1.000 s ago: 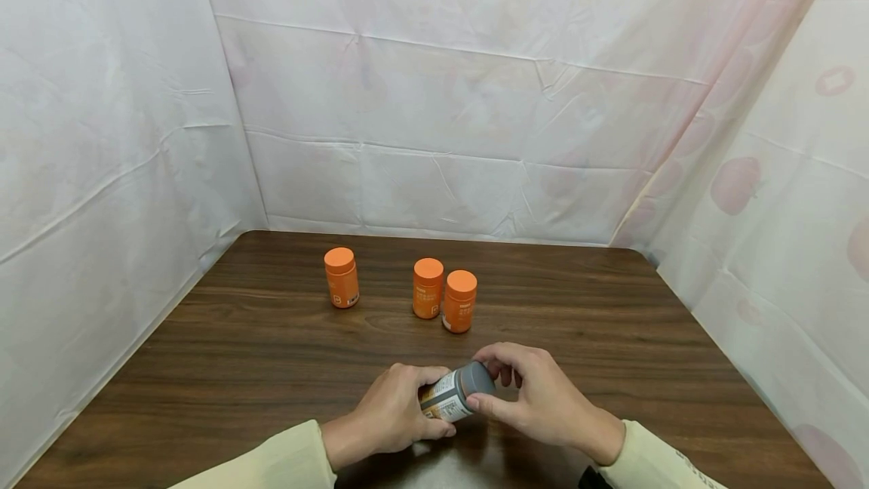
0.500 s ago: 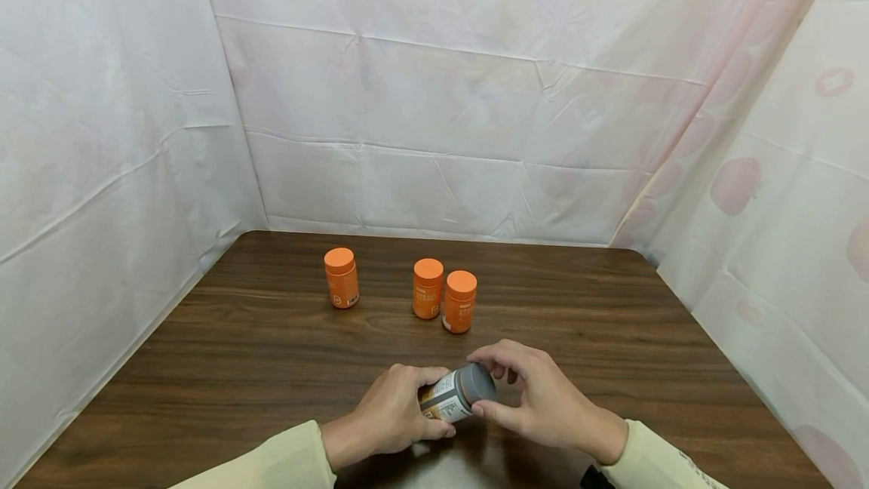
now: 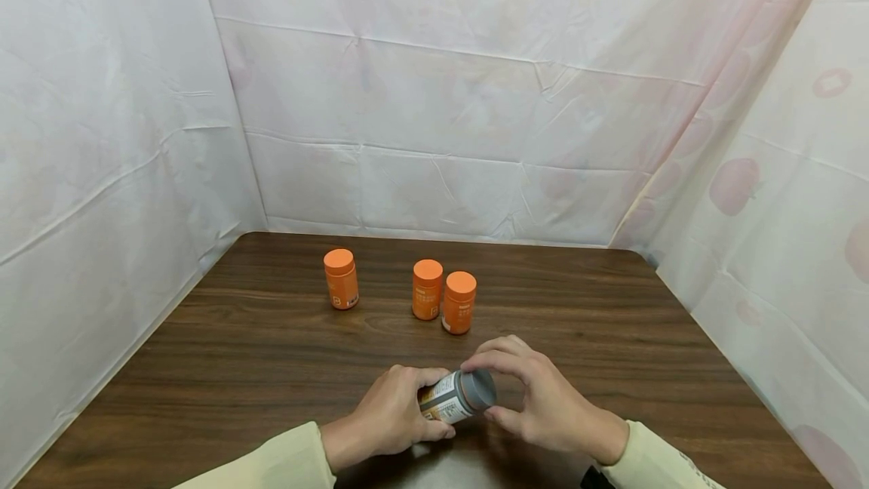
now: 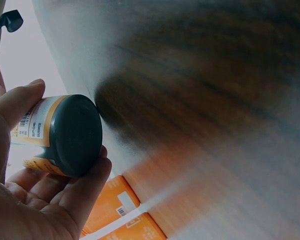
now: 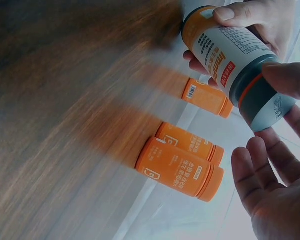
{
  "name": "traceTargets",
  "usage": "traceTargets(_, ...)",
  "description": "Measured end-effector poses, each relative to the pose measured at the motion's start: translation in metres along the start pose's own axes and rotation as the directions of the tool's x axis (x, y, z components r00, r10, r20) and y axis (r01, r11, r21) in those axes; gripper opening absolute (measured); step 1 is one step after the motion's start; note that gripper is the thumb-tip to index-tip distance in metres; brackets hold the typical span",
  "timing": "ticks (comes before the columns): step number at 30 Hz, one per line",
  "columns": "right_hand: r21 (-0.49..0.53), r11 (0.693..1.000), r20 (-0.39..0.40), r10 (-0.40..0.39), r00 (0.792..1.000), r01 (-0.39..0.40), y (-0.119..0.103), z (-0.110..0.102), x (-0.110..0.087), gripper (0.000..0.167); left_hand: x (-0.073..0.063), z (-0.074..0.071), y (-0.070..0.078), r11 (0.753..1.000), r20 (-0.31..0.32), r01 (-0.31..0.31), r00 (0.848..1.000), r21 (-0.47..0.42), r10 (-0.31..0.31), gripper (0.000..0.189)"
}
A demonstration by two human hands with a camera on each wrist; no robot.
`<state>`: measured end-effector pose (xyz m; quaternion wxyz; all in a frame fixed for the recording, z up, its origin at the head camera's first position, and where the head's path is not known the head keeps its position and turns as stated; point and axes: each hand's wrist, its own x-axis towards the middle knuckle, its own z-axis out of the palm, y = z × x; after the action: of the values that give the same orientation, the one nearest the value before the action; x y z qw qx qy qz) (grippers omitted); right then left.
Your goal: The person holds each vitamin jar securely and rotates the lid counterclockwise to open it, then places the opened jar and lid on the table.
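Observation:
My left hand [image 3: 387, 412] grips the body of a grey-capped supplement bottle [image 3: 444, 398], which is tilted above the table with its cap to the right. Its label is white and orange, and its dark base faces the left wrist view. At the other end, the thumb and index finger of my right hand [image 3: 543, 398] pinch the grey cap [image 5: 270, 107]. A thin orange-red ring shows at the cap's lower edge in the right wrist view. The other right fingers stay off the cap.
Three orange bottles stand upright beyond my hands on the brown wooden table [image 3: 224, 368]. The left bottle [image 3: 341, 281] is apart; the middle bottle [image 3: 427, 291] and right bottle [image 3: 459, 304] are close together. White cloth [image 3: 434, 96] hangs around the table's back and sides.
My right fingers have shifted around the cap: the index finger moved left over its top edge, the thumb a little right and down. My left hand and the bottle's body look unmoved.

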<state>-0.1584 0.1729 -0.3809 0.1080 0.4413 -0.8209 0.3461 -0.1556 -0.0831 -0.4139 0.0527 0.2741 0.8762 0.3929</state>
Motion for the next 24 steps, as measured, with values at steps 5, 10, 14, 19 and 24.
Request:
traceTargets(5, 0.002, 0.999, -0.015, -0.034, 0.999, 0.034, -0.0009, 0.0004, 0.0007, 0.076, 0.0000, 0.0002, 0.0007, 1.000, -0.001, -0.005, 1.000, 0.005, 0.005, 0.044)
traceTargets(10, 0.013, 1.000, -0.054, -0.007, 0.999, 0.008, -0.0035, 0.0011, 0.0017, 0.065, -0.0004, 0.0007, 0.0016, 1.000, -0.012, -0.001, 1.000, 0.010, 0.001, 0.044)
traceTargets(14, -0.007, 0.995, -0.085, 0.100, 0.991, -0.101, -0.0031, 0.0034, 0.0008, 0.051, -0.0007, 0.0016, 0.0016, 1.000, -0.017, -0.001, 1.000, 0.001, 0.001, 0.044)
traceTargets(19, -0.022, 0.981, -0.100, 0.190, 0.977, -0.193, -0.0011, 0.0063, -0.0003, 0.040, -0.0007, 0.0016, 0.0011, 1.000, -0.021, -0.006, 1.000, -0.005, 0.006, 0.043)
traceTargets(24, -0.018, 0.973, -0.097, 0.229, 0.969, -0.231, 0.0005, 0.0071, 0.0008, 0.035, -0.0001, 0.0010, 0.0002, 1.000, -0.024, -0.003, 1.000, -0.006, 0.003, 0.044)
